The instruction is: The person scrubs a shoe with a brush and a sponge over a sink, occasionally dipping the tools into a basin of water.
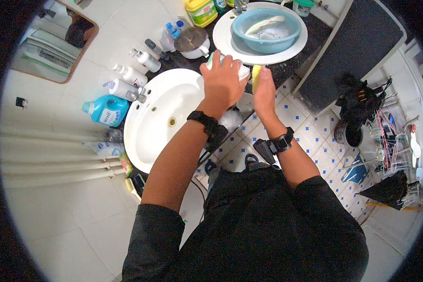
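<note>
My left hand [221,80] is wrapped over what looks like a white shoe [244,72] with a pale green part. Most of it is hidden under the fingers. Close on its right, my right hand [265,89] grips a scrubbing brush [256,77], its yellow bristles turned toward the white shoe. The palm and fingers cover the brush's back. Both hands are between the two washbasins. Just beyond them, a light blue plastic tub [268,44] with sudsy water and a pale, long item inside sits in the far washbasin [223,44].
A second white washbasin [141,131] lies to the left. Along the wall stand pump bottles [148,61], a blue detergent jug [107,111], a lidded pot [191,42] and a yellow jug [202,11]. A dark panel [348,56] leans at right, near hangers [390,145] and an umbrella [385,190].
</note>
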Demonstrator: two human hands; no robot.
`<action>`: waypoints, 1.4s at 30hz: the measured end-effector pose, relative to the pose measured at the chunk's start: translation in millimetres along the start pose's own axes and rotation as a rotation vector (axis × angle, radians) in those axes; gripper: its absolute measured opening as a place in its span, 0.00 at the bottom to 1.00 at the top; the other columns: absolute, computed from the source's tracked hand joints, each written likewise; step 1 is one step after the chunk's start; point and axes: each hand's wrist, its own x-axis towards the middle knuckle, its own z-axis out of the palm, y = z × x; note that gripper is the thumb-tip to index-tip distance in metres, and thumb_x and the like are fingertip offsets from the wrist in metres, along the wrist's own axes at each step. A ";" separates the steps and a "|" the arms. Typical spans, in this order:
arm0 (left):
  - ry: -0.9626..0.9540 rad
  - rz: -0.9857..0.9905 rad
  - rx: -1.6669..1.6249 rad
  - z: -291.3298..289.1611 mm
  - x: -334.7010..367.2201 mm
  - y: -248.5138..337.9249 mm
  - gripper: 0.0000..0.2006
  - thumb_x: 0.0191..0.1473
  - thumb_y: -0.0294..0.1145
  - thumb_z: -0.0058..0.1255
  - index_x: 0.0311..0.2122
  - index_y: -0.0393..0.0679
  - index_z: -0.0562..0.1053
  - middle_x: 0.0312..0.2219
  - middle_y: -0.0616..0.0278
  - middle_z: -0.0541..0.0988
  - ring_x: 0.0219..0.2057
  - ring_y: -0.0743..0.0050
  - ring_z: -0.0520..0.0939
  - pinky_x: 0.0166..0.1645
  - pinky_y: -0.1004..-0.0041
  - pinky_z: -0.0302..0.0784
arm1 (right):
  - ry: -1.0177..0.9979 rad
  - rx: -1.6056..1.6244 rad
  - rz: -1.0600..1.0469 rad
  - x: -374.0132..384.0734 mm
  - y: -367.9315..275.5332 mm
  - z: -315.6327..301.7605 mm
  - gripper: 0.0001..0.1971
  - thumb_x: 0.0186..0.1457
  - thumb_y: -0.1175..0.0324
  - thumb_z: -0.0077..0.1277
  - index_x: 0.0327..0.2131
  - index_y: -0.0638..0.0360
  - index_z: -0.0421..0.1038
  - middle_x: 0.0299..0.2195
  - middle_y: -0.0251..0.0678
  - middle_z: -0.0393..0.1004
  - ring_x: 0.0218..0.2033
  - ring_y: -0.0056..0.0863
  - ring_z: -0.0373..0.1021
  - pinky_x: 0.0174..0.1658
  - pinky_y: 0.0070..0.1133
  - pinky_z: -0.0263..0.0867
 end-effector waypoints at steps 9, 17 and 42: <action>0.127 0.146 0.171 -6.7 -6.5 -23.7 0.18 0.46 0.48 0.51 0.38 0.47 0.75 0.30 0.68 0.75 0.35 0.64 0.73 0.30 0.60 0.65 | -0.119 0.128 0.058 -5.2 -11.8 13.3 0.21 0.65 0.57 0.27 0.38 0.65 0.63 0.32 0.53 0.69 0.34 0.48 0.66 0.40 0.34 0.60; 0.005 0.196 0.075 -21.1 -8.5 -24.1 0.23 0.39 0.46 0.55 0.41 0.46 0.72 0.34 0.64 0.74 0.38 0.62 0.73 0.32 0.58 0.66 | -0.118 0.227 0.040 -1.0 -14.4 25.9 0.20 0.65 0.58 0.26 0.38 0.66 0.62 0.33 0.54 0.68 0.35 0.45 0.66 0.41 0.33 0.59; -0.237 0.058 0.271 -14.9 13.2 24.1 0.14 0.52 0.38 0.41 0.41 0.46 0.72 0.37 0.62 0.74 0.44 0.57 0.70 0.33 0.49 0.63 | 0.096 0.368 0.197 27.5 -20.4 12.3 0.20 0.61 0.62 0.31 0.36 0.68 0.70 0.35 0.47 0.72 0.38 0.36 0.68 0.46 0.28 0.59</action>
